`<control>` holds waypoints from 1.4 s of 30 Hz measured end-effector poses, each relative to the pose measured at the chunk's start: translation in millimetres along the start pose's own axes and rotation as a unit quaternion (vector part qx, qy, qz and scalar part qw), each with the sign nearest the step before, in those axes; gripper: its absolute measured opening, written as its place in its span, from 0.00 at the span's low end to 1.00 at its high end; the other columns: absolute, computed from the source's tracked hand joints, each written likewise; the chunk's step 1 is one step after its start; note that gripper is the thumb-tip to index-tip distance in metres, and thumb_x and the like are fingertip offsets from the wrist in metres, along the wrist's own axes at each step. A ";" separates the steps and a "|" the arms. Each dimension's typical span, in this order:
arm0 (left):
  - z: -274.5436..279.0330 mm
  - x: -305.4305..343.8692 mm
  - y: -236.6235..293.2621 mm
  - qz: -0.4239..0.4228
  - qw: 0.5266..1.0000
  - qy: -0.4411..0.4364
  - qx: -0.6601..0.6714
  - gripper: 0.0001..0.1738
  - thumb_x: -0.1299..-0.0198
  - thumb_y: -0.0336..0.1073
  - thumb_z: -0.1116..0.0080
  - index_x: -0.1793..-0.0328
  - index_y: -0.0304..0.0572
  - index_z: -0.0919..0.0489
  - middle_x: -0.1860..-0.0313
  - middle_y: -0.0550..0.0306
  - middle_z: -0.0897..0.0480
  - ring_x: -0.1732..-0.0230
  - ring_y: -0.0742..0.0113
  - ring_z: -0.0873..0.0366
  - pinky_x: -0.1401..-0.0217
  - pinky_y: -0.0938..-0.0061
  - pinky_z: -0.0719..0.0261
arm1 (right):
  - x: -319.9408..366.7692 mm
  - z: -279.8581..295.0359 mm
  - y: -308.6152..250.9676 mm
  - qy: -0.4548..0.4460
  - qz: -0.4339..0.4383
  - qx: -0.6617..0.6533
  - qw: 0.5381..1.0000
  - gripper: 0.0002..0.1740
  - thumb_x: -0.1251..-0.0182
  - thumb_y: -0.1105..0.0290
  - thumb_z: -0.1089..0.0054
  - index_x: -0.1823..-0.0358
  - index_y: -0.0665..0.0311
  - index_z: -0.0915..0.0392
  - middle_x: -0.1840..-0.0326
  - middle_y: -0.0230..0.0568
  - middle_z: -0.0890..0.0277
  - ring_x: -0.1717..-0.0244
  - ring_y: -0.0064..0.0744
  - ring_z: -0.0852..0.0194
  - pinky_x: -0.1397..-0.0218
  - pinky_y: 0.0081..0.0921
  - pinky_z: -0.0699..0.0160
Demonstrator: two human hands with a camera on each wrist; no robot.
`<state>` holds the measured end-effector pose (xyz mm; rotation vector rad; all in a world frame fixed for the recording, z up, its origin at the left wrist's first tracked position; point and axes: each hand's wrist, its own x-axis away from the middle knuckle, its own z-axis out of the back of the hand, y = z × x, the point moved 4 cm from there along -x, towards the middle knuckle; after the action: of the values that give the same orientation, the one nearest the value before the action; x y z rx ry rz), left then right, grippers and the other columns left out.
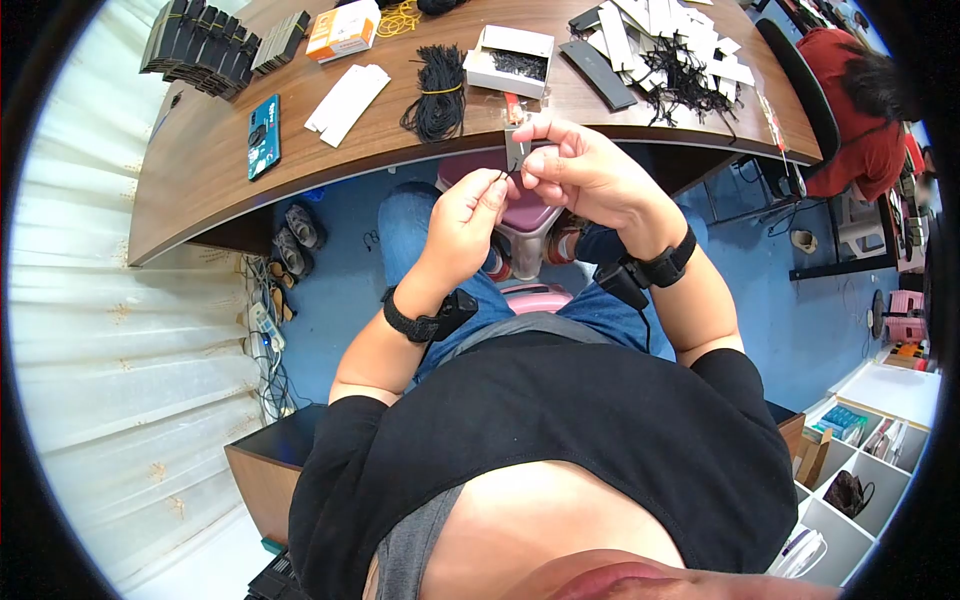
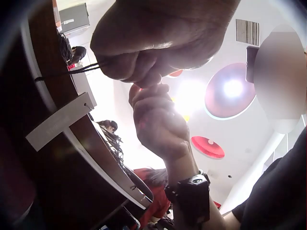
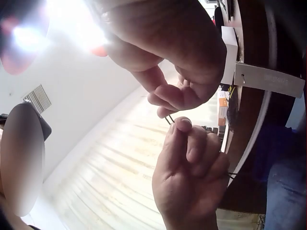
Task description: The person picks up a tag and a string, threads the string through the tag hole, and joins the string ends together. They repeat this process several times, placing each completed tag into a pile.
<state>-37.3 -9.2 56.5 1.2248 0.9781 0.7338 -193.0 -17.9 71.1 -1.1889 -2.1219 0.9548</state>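
My left hand (image 1: pixel 465 225) pinches a thin black cord (image 2: pixel 72 72) between thumb and fingers, and a doubled length of it sticks out past that hand. My right hand (image 1: pixel 595 180) is close beside it, its fingers bent and the fingertips pinching the cord. In the right wrist view a short stretch of cord (image 3: pixel 169 119) spans the gap between the two hands' fingertips. A flat pale tag (image 2: pixel 60 122) with a small hole near one end shows just beyond the hands, beside the desk edge; in the head view it overlaps the right fingers.
On the wooden desk (image 1: pixel 205 165) lie a black cord bundle (image 1: pixel 436 95), white strips (image 1: pixel 347 104), a teal package (image 1: pixel 264 138) and an open white box (image 1: pixel 509 62). Tags with cords (image 1: pixel 675 75) pile at right. A pink stool (image 1: pixel 530 215) stands below; another person (image 1: pixel 850 110) sits right.
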 end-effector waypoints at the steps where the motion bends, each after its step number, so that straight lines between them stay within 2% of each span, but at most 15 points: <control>1: -0.3 -0.1 -0.3 0.000 1.000 -0.002 0.003 0.12 0.31 0.36 0.55 0.62 0.34 0.24 0.76 0.66 0.30 0.74 0.80 0.38 0.71 0.83 0.39 | 0.1 -1.1 -0.7 0.002 -0.001 0.002 1.000 0.20 0.38 0.76 0.41 0.46 0.67 0.35 0.69 0.39 0.23 0.76 0.18 0.32 0.73 0.11 0.33; 11: -0.3 1.2 -2.0 0.010 1.000 0.009 0.013 0.13 0.31 0.36 0.55 0.59 0.34 0.23 0.75 0.66 0.30 0.74 0.80 0.38 0.72 0.84 0.39 | -3.2 2.3 6.5 -0.001 -0.018 0.012 1.000 0.21 0.39 0.77 0.42 0.45 0.68 0.35 0.68 0.40 0.22 0.74 0.18 0.30 0.73 0.11 0.35; 14: -0.5 0.4 2.7 -0.015 1.000 -0.004 -0.005 0.13 0.30 0.37 0.55 0.61 0.34 0.24 0.75 0.66 0.30 0.74 0.80 0.38 0.71 0.84 0.39 | 0.0 -2.1 5.5 0.003 -0.014 0.075 0.997 0.19 0.38 0.78 0.43 0.47 0.69 0.34 0.68 0.39 0.21 0.74 0.17 0.29 0.73 0.11 0.34; 17: 1.0 -0.1 -4.0 -0.031 0.999 -0.024 -0.025 0.14 0.30 0.38 0.55 0.63 0.35 0.25 0.75 0.67 0.30 0.74 0.81 0.38 0.72 0.85 0.39 | 2.1 -5.0 4.6 0.011 -0.001 0.156 0.988 0.15 0.38 0.78 0.44 0.50 0.69 0.32 0.68 0.38 0.21 0.72 0.17 0.27 0.72 0.11 0.32; 20: -1.6 0.8 -2.5 -0.006 0.999 -0.039 -0.011 0.15 0.30 0.39 0.56 0.65 0.36 0.26 0.75 0.67 0.30 0.75 0.81 0.39 0.72 0.85 0.40 | 2.7 -5.9 5.6 0.013 0.002 0.197 0.980 0.10 0.37 0.78 0.44 0.56 0.70 0.29 0.69 0.37 0.21 0.71 0.17 0.26 0.70 0.11 0.30; 23: -1.5 0.7 -9.3 0.021 0.999 -0.041 0.029 0.15 0.30 0.39 0.55 0.65 0.37 0.26 0.75 0.67 0.30 0.74 0.81 0.39 0.72 0.85 0.40 | 5.6 -12.2 3.4 0.037 0.015 0.275 0.961 0.05 0.37 0.77 0.43 0.61 0.69 0.26 0.71 0.34 0.22 0.77 0.12 0.33 0.76 0.10 0.37; 26: 0.9 1.3 -8.2 0.042 0.997 -0.051 0.030 0.14 0.31 0.39 0.54 0.67 0.38 0.26 0.75 0.67 0.30 0.74 0.82 0.38 0.72 0.85 0.39 | 7.4 -13.8 3.2 0.062 0.027 0.293 0.954 0.04 0.37 0.75 0.41 0.64 0.68 0.24 0.72 0.33 0.21 0.77 0.12 0.33 0.75 0.10 0.36; 29: 0.4 1.5 -11.9 0.020 0.998 -0.054 -0.035 0.12 0.32 0.36 0.53 0.66 0.35 0.26 0.75 0.60 0.27 0.72 0.76 0.33 0.68 0.78 0.31 | 9.9 -16.5 -1.0 0.090 0.049 0.307 0.946 0.05 0.38 0.74 0.40 0.64 0.68 0.22 0.74 0.31 0.22 0.77 0.11 0.33 0.76 0.10 0.36; 32: 1.9 1.4 -12.1 -0.004 0.991 -0.073 -0.113 0.12 0.34 0.35 0.51 0.67 0.35 0.25 0.76 0.58 0.26 0.73 0.75 0.32 0.69 0.77 0.31 | 9.8 -13.5 2.0 0.088 0.036 0.277 0.956 0.05 0.38 0.73 0.40 0.65 0.68 0.21 0.75 0.31 0.23 0.78 0.11 0.33 0.76 0.09 0.36; 35: -0.6 1.2 0.4 -0.008 0.991 -0.064 -0.117 0.11 0.36 0.34 0.51 0.67 0.34 0.24 0.77 0.57 0.25 0.75 0.75 0.32 0.71 0.75 0.31 | 9.6 -12.2 4.1 0.083 0.042 0.286 0.954 0.05 0.38 0.72 0.39 0.65 0.67 0.21 0.75 0.30 0.23 0.78 0.11 0.33 0.76 0.09 0.36; 38: -1.4 1.1 0.8 -0.006 0.994 -0.058 -0.097 0.12 0.35 0.36 0.51 0.70 0.37 0.25 0.79 0.68 0.32 0.74 0.80 0.38 0.72 0.81 0.38 | 9.2 -10.1 10.3 0.106 0.036 0.280 0.953 0.05 0.38 0.73 0.39 0.65 0.68 0.20 0.75 0.31 0.23 0.78 0.13 0.33 0.76 0.10 0.36; 41: 1.3 2.4 -9.3 0.016 0.993 -0.057 -0.098 0.11 0.38 0.34 0.50 0.71 0.37 0.24 0.80 0.68 0.31 0.75 0.81 0.38 0.72 0.80 0.38 | 8.8 -9.5 14.3 0.110 0.109 0.336 0.929 0.04 0.40 0.75 0.38 0.66 0.68 0.20 0.74 0.31 0.22 0.75 0.15 0.30 0.72 0.12 0.31; 42: 2.4 2.2 -10.1 0.014 0.993 -0.059 -0.105 0.11 0.39 0.34 0.51 0.72 0.37 0.24 0.80 0.68 0.31 0.75 0.80 0.38 0.73 0.80 0.38 | 10.0 -11.1 11.8 0.108 0.153 0.400 0.897 0.04 0.39 0.75 0.38 0.66 0.69 0.20 0.74 0.33 0.22 0.75 0.17 0.27 0.70 0.13 0.29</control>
<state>-34.6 -10.4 46.3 1.0863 0.7667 0.7576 -183.9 -1.2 69.7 -1.1120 -1.1584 1.5461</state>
